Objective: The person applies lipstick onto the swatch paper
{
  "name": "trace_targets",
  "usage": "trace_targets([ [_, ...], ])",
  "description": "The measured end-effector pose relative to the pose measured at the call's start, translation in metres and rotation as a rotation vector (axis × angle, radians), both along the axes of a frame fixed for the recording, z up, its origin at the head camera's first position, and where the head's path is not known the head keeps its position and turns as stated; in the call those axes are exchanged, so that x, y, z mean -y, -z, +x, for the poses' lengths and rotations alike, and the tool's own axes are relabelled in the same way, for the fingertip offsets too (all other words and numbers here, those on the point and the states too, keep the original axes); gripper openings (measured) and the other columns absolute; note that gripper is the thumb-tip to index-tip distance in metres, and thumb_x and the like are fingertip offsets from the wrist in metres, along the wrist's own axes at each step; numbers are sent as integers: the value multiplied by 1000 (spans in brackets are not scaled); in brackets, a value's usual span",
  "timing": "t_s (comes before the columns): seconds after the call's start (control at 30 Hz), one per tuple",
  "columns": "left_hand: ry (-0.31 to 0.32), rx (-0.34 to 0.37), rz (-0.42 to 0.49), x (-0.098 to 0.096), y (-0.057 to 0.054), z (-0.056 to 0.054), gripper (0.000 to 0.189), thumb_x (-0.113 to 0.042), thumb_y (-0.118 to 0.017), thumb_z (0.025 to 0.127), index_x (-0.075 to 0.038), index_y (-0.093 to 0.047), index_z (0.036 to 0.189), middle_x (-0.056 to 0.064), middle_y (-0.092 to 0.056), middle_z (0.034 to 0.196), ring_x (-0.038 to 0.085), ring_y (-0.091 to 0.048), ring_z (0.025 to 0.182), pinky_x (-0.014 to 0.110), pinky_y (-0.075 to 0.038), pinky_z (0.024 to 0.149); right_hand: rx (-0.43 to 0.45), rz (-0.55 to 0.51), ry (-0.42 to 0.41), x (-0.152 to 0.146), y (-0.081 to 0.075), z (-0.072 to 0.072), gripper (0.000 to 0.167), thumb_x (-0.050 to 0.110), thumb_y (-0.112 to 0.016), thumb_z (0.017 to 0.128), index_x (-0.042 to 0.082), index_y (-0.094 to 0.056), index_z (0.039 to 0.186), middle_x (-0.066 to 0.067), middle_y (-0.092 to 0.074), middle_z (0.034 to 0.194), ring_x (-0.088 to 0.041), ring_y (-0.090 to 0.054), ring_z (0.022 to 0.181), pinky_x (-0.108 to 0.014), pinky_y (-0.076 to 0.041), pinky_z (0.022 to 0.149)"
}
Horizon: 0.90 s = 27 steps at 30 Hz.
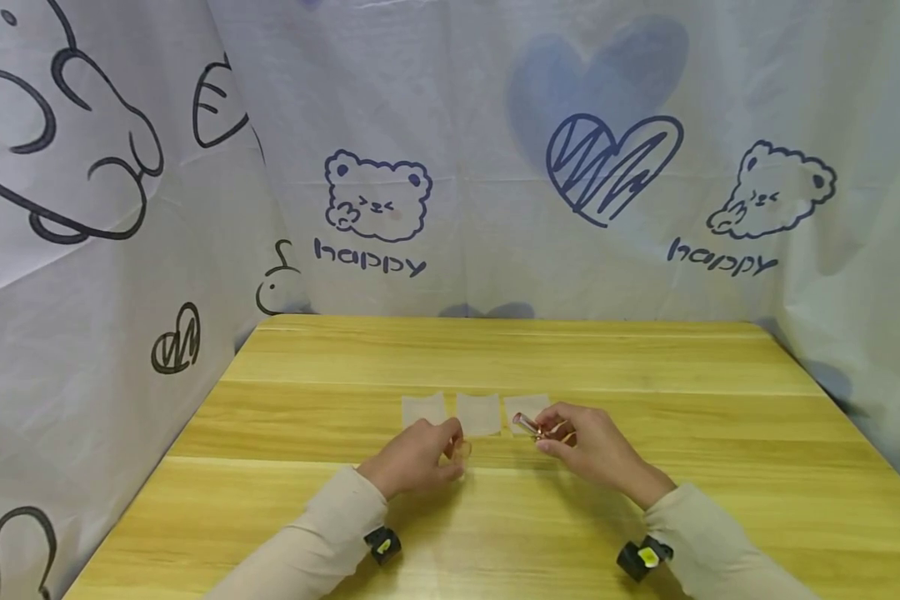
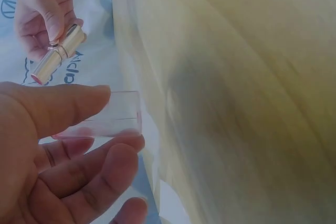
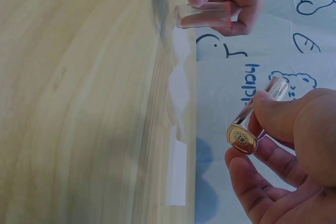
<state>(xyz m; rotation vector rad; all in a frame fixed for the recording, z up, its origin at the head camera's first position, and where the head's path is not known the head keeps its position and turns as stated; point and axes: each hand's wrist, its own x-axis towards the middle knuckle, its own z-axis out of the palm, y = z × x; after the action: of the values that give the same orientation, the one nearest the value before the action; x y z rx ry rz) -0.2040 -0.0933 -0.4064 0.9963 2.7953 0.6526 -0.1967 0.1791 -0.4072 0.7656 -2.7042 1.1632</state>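
My left hand [image 1: 420, 454] pinches a clear, see-through lipstick cap [image 2: 123, 113] between thumb and fingers. In the right wrist view the cap [image 3: 205, 15] shows a pinkish rim at one end. Across from it, my right hand [image 1: 591, 442] grips a shiny gold lipstick tube [image 3: 270, 88] by its lower part. The tube's flat base, with small markings, faces the right wrist camera. A reddish tip shows at the far end of the lipstick [image 2: 50, 62] in the left wrist view. Cap and tube are apart, both held above the table.
Three square white paper sheets lie in a row on the wooden table [image 1: 495, 358]: a left sheet [image 1: 420, 407], a middle sheet [image 1: 478, 414] and a right sheet [image 1: 521, 405] partly behind the right hand. White cloth [image 1: 487, 250] with drawings hangs behind the table and at its sides.
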Motion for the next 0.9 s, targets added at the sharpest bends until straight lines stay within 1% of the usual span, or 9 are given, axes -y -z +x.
trace_targets([
  [0.13,-12,24,-30,0,1,0,23,-18,-74,87,-10,-56,98,7,-69,92,19,-66,80,25,-50,63,3,15,3,0,-1,0,17,4,-73,86,4,-67,101,-3,-68,93,-14,-66,79,-22,-54,65],
  [0.4,-11,23,-64,1,2,2,22,-18,-74,87,-10,-56,98,5,-69,90,18,-65,78,26,-49,63,0,27,1,-1,-1,0,18,5,-73,86,5,-67,102,-2,-68,93,-13,-65,78,-22,-54,64],
  [0.57,-23,21,-84,2,3,3,22,-19,-73,87,-11,-55,96,0,-66,86,13,-58,72,27,-46,62,0,30,1,0,-1,0,18,4,-73,86,4,-67,102,-3,-68,93,-13,-65,78,-22,-54,64],
  [0.67,-30,35,-90,2,3,3,21,-18,-72,87,-11,-55,97,-1,-65,85,11,-53,69,26,-44,60,2,33,2,0,-1,0,17,5,-73,86,5,-67,102,-3,-68,93,-13,-65,79,-22,-54,64],
  [0.9,-40,40,-105,2,5,3,20,-17,-72,87,-12,-55,96,-5,-61,81,11,-49,67,26,-43,59,4,41,8,0,0,-1,17,7,-73,86,6,-67,102,-1,-68,93,-13,-65,79,-22,-54,65],
])
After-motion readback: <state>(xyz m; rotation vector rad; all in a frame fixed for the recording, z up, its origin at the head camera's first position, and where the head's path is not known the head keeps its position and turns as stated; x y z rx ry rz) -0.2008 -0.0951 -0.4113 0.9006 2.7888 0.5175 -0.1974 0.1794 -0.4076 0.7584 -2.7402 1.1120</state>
